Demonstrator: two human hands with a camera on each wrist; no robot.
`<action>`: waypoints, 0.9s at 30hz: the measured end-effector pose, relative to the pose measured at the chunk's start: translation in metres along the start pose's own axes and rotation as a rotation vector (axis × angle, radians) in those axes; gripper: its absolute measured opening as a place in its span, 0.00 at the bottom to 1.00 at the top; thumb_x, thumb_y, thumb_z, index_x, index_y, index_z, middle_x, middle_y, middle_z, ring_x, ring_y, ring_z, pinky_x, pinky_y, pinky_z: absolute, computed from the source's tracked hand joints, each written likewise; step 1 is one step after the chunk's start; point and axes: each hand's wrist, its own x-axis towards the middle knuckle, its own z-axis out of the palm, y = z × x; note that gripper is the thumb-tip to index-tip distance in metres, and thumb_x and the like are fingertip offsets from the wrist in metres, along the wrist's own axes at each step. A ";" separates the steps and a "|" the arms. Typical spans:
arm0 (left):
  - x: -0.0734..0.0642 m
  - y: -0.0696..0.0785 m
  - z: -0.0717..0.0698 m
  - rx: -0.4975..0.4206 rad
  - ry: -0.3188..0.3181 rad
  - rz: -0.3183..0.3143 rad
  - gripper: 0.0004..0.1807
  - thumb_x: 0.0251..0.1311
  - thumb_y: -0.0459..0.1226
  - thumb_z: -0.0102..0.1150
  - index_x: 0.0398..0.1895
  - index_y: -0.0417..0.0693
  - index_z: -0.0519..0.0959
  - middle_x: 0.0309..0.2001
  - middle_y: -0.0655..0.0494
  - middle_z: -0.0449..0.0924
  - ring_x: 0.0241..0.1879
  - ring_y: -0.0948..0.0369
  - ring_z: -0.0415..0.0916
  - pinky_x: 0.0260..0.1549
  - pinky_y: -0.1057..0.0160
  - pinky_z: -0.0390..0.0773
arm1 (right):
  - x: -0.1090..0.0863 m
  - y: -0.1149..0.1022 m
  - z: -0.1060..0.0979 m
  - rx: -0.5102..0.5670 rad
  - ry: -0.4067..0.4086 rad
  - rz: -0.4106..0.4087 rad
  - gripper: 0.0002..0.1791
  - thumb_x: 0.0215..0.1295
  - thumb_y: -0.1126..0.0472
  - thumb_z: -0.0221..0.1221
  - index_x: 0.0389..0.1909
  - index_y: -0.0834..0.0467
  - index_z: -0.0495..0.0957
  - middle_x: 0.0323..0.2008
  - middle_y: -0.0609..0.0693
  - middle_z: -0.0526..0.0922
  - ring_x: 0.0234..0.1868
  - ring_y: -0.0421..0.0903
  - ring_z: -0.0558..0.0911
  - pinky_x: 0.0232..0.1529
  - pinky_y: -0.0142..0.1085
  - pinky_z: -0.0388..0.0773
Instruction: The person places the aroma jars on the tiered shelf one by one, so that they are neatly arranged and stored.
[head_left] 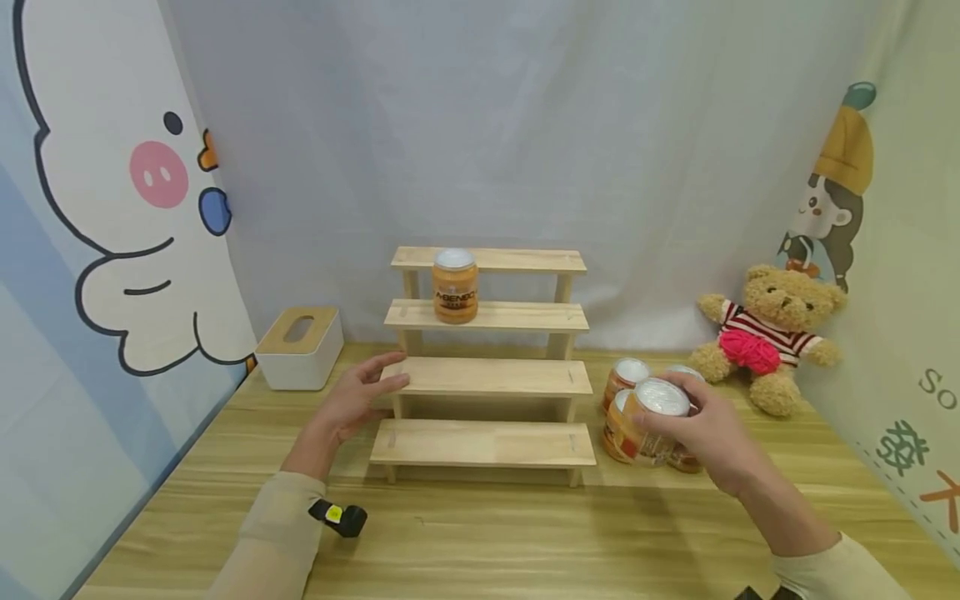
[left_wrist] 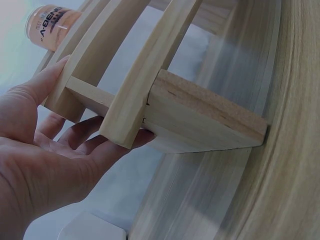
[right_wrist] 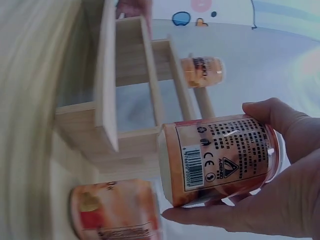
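Observation:
My right hand [head_left: 712,425] grips an orange-labelled jar [right_wrist: 220,157] with a pale lid, its thumb and fingers on opposite sides. A barcode and small print face the right wrist camera. Below and behind this jar several similar jars [head_left: 626,379] stand on the table, partly hidden by the hand. At the left end of a four-step wooden shelf [head_left: 487,377], my left hand [left_wrist: 55,155] holds the edge of the boards, fingers around their ends. One more jar [head_left: 455,287], lettered A-BENGO, stands upright on the second step from the top, left of centre.
A white tissue box [head_left: 296,367] with a wooden top sits left of the shelf. On the right a teddy bear [head_left: 780,333] in a striped shirt leans near the wall. A grey curtain [head_left: 510,133] hangs behind the wood-grain table [head_left: 480,542].

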 end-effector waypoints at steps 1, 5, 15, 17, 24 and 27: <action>0.000 0.000 0.000 -0.001 0.004 -0.001 0.35 0.70 0.40 0.61 0.76 0.43 0.60 0.80 0.45 0.30 0.78 0.48 0.28 0.58 0.32 0.65 | 0.003 -0.004 -0.001 -0.008 0.000 -0.016 0.37 0.63 0.61 0.69 0.69 0.66 0.63 0.56 0.65 0.72 0.46 0.46 0.78 0.39 0.38 0.81; 0.001 -0.001 -0.001 -0.006 0.008 -0.001 0.35 0.70 0.40 0.60 0.76 0.43 0.60 0.80 0.46 0.30 0.78 0.48 0.28 0.58 0.32 0.65 | 0.017 -0.019 -0.001 -0.056 -0.007 -0.057 0.36 0.63 0.59 0.69 0.67 0.65 0.66 0.55 0.64 0.73 0.46 0.47 0.77 0.41 0.38 0.80; 0.002 -0.003 0.000 -0.009 0.008 -0.008 0.35 0.70 0.40 0.61 0.76 0.43 0.61 0.80 0.47 0.31 0.78 0.49 0.29 0.58 0.32 0.66 | 0.050 -0.044 0.021 0.074 -0.006 -0.031 0.37 0.58 0.57 0.73 0.64 0.64 0.67 0.50 0.55 0.77 0.45 0.45 0.80 0.40 0.41 0.81; 0.001 -0.003 0.000 0.003 0.008 -0.007 0.35 0.70 0.41 0.61 0.76 0.44 0.60 0.80 0.47 0.31 0.78 0.48 0.30 0.58 0.33 0.67 | 0.057 -0.049 0.025 0.070 -0.005 -0.036 0.37 0.58 0.57 0.73 0.64 0.64 0.68 0.50 0.54 0.78 0.44 0.45 0.79 0.38 0.40 0.80; 0.001 -0.001 -0.001 0.015 0.004 -0.007 0.36 0.71 0.41 0.60 0.77 0.43 0.59 0.80 0.47 0.30 0.78 0.48 0.30 0.58 0.33 0.66 | 0.088 -0.066 0.039 0.110 -0.029 -0.050 0.37 0.60 0.60 0.70 0.68 0.62 0.67 0.58 0.60 0.74 0.52 0.53 0.76 0.45 0.48 0.79; 0.001 -0.002 -0.001 0.016 0.002 -0.007 0.36 0.71 0.41 0.60 0.77 0.44 0.59 0.80 0.47 0.30 0.78 0.49 0.29 0.58 0.32 0.66 | 0.102 -0.072 0.046 0.145 -0.031 -0.043 0.36 0.61 0.61 0.70 0.69 0.61 0.67 0.60 0.60 0.72 0.57 0.55 0.75 0.49 0.53 0.79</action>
